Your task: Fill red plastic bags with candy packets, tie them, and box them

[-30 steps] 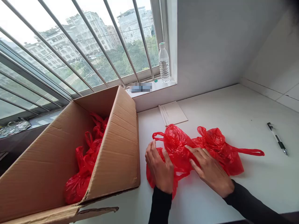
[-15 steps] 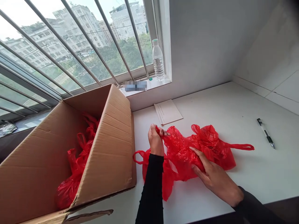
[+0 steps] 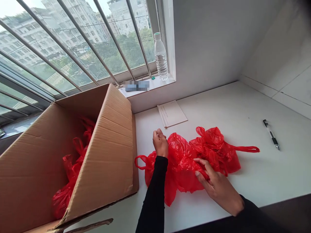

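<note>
Left hand [image 3: 160,142] curls into a fist, its black-sleeved arm stretched ahead. Right hand [image 3: 218,186] lies flat, palm down, right of that fist, fingers [image 3: 200,161] pointing left.

The smooth white table [image 3: 243,106] carries four things. On the left side stands a large open brown cardboard box [image 3: 109,145]. In the middle lies a heap of crumpled red plastic bags [image 3: 184,155]. Behind the heap, near the far wall, lies a flat white paper notebook [image 3: 172,113]. At the right lies a thin black-and-white pen [image 3: 270,138], well apart from the bags.
</note>
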Action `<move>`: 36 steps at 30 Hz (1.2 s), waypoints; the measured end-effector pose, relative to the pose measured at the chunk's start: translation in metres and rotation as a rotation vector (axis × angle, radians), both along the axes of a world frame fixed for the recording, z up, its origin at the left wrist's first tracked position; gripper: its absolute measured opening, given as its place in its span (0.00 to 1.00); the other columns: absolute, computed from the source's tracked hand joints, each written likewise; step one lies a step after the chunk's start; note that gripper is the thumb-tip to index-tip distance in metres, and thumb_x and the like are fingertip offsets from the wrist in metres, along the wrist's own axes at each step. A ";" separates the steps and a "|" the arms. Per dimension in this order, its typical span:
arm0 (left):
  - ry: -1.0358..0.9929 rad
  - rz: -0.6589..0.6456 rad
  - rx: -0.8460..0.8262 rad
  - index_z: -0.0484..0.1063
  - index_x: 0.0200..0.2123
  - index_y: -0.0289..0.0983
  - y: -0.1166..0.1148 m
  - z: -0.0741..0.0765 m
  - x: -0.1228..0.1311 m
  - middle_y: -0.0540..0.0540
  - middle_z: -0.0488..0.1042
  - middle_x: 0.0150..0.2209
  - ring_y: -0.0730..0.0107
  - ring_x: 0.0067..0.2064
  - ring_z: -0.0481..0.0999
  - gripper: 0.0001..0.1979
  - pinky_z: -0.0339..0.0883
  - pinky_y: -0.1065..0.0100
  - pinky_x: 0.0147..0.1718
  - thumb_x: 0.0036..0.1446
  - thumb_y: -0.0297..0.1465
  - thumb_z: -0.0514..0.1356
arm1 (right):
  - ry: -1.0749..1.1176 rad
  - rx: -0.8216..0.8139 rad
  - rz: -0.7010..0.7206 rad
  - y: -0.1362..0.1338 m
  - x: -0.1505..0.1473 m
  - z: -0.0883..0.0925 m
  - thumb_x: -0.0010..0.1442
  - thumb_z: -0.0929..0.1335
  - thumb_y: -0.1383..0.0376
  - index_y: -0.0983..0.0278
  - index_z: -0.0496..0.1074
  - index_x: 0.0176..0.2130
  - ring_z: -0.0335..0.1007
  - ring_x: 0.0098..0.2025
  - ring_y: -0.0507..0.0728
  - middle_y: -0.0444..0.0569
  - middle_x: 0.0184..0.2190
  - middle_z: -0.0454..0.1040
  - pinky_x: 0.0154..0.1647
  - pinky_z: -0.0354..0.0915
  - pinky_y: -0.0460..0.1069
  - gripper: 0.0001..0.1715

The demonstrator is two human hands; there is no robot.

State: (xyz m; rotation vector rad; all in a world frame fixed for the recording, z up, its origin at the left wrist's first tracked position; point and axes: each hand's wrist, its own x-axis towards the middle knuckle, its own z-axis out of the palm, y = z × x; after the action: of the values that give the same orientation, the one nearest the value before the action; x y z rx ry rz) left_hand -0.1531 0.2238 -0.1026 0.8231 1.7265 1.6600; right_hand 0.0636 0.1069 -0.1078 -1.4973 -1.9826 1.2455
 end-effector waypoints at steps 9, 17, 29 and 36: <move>0.932 -0.675 -0.005 0.73 0.59 0.46 -0.042 -0.016 0.022 0.44 0.69 0.67 0.49 0.72 0.58 0.21 0.46 0.40 0.71 0.64 0.30 0.58 | -0.289 0.511 0.015 0.019 -0.019 -0.002 0.72 0.61 0.52 0.52 0.59 0.71 0.65 0.64 0.67 0.55 0.64 0.67 0.57 0.73 0.64 0.32; 1.151 -0.697 -0.172 0.62 0.69 0.40 -0.033 -0.043 0.019 0.40 0.60 0.72 0.48 0.75 0.49 0.26 0.46 0.40 0.71 0.69 0.28 0.50 | -0.423 0.606 0.127 0.008 -0.039 -0.049 0.74 0.57 0.58 0.58 0.40 0.76 0.48 0.74 0.65 0.50 0.75 0.49 0.68 0.62 0.68 0.38; 0.897 -0.361 -0.366 0.73 0.57 0.35 -0.022 0.000 -0.006 0.33 0.74 0.54 0.48 0.58 0.72 0.20 0.66 0.46 0.58 0.71 0.38 0.51 | -0.233 0.514 0.016 0.002 0.019 -0.021 0.74 0.58 0.59 0.50 0.48 0.74 0.55 0.72 0.61 0.46 0.71 0.59 0.67 0.65 0.60 0.33; 0.768 -0.381 -0.470 0.75 0.44 0.35 -0.023 0.009 -0.008 0.43 0.77 0.44 0.58 0.50 0.76 0.11 0.68 0.51 0.53 0.67 0.37 0.60 | -0.365 0.431 0.065 -0.009 0.049 -0.044 0.71 0.59 0.63 0.58 0.65 0.66 0.74 0.49 0.66 0.54 0.49 0.77 0.50 0.72 0.66 0.26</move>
State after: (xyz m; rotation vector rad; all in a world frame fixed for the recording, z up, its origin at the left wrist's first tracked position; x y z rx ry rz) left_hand -0.1609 0.2005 -0.0934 1.5455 2.1396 0.6561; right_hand 0.1126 0.0978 -0.1521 -1.5188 -2.3525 0.5308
